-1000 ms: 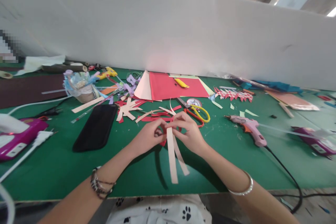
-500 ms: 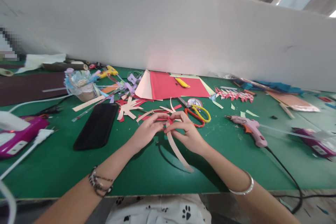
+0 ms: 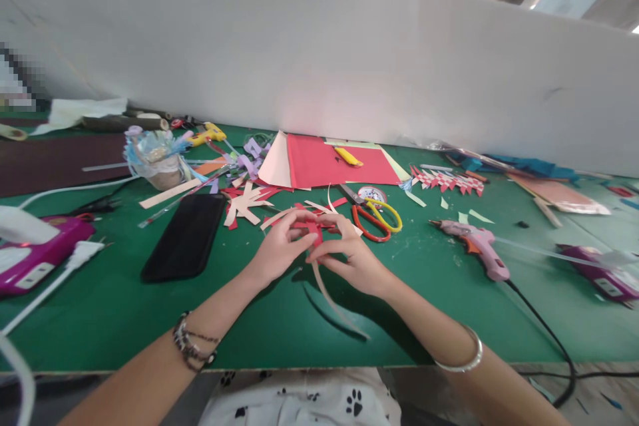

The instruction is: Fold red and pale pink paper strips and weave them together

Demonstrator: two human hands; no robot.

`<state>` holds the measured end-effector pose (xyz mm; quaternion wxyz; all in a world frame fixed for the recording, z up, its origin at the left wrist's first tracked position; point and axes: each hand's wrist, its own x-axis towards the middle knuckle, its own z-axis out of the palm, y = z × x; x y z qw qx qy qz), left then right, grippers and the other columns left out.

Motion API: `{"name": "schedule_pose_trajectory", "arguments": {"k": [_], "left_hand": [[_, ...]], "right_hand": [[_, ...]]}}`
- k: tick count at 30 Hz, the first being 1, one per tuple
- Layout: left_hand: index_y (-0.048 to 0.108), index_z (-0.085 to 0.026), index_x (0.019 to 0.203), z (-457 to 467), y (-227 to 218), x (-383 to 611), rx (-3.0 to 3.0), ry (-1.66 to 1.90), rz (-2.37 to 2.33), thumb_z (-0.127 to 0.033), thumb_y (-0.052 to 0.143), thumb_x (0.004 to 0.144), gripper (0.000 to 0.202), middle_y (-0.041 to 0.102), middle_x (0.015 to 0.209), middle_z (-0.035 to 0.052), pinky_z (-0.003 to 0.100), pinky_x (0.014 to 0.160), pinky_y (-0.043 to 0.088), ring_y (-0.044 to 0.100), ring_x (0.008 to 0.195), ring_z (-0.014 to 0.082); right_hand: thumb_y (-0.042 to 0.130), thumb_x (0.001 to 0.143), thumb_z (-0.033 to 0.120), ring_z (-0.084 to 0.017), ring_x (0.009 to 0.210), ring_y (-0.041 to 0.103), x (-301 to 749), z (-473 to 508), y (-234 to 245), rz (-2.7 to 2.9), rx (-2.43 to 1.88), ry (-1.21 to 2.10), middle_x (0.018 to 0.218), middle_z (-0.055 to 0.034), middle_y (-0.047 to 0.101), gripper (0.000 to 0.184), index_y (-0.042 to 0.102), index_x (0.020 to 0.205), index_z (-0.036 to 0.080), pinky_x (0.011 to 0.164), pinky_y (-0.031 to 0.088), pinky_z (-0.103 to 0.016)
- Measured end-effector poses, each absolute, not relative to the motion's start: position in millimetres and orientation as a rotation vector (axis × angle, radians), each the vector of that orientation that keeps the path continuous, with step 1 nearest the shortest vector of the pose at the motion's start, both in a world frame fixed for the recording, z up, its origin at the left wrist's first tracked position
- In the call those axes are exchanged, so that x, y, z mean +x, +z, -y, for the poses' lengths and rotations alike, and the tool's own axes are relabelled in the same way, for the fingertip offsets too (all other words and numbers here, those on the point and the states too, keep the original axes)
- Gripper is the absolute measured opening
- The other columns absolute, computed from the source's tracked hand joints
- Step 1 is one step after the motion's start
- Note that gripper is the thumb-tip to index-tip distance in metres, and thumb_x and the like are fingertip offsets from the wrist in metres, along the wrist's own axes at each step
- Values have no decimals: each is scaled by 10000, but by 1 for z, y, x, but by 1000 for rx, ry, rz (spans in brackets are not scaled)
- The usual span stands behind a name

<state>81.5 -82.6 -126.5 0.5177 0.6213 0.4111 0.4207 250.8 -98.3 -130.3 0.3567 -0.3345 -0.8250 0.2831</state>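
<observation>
Both my hands meet above the green table, pinching paper strips between them. My left hand [image 3: 280, 246] is closed on a red paper strip [image 3: 315, 231], thumb against its side. My right hand [image 3: 352, 254] grips the same red strip and a pale pink paper strip [image 3: 332, 303], which curves down toward me. How the two strips join is hidden by my fingers. Just beyond lie red and pink paper strips [image 3: 245, 205]. Scissors [image 3: 372, 218] with red and yellow handles rest right of my fingers.
A black phone [image 3: 184, 238] lies left of my hands. A pink glue gun [image 3: 474, 246] with a cable is on the right. Red paper sheets [image 3: 319, 163] bear a yellow cutter [image 3: 348, 157]. Purple power strips [image 3: 44, 256] sit at the left, beside cords. A white partition [image 3: 319, 46] stands behind.
The red strip between my fingers has turned and shows more of its face. The pink strip's tail has swung and now appears edge-on. My hands stay nearly in place.
</observation>
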Motion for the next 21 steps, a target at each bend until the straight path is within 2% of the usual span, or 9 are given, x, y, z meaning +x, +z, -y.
{"name": "schedule_pose_trajectory", "arguments": {"k": [3, 7, 11, 14, 17, 21], "left_hand": [[490, -170, 965, 83, -124, 82, 1448, 1039, -1024, -266, 565, 731, 264, 546, 1000, 46, 285, 761, 475, 562, 888, 156], [452, -181, 1022, 83, -122, 82, 1426, 1073, -1027, -249, 566, 726, 324, 553, 975, 34, 292, 807, 459, 557, 900, 148], [415, -189, 1079, 84, -121, 82, 1444, 1056, -971, -235, 561, 733, 378, 572, 908, 18, 289, 816, 452, 565, 896, 148], [400, -191, 1099, 85, -119, 82, 1458, 1034, -917, -226, 560, 735, 399, 579, 891, 16, 292, 814, 454, 575, 885, 150], [399, -193, 1107, 86, -118, 82, 1436, 993, -878, -231, 551, 743, 396, 581, 921, 26, 294, 791, 465, 585, 879, 156], [399, -200, 1122, 86, -119, 82, 1374, 967, -871, -244, 557, 743, 413, 577, 923, 21, 276, 693, 498, 592, 734, 120]], "right_hand": [[527, 786, 128, -201, 1158, 404, 250, 99, -129, 2073, -862, 761, 1150, -58, 436, 220, 621, 932, 264, 991, 344, -400], [481, 800, 141, -162, 1006, 508, 251, 96, -131, 1817, -898, 838, 1020, -54, 480, 187, 497, 965, 228, 880, 436, -337], [472, 807, 171, -149, 916, 539, 254, 93, -133, 1746, -974, 874, 1060, -67, 483, 270, 436, 1067, 233, 815, 464, -322], [481, 793, 158, -162, 910, 518, 256, 93, -132, 1867, -1034, 681, 1128, -80, 450, 383, 445, 1161, 255, 806, 461, -340], [478, 791, 134, -183, 956, 506, 258, 91, -133, 2024, -1056, 461, 1160, -86, 443, 316, 545, 1079, 244, 860, 424, -368], [446, 825, 138, -180, 880, 532, 261, 86, -135, 2094, -1038, 365, 924, -66, 581, 185, 611, 883, 200, 775, 429, -318]]}}
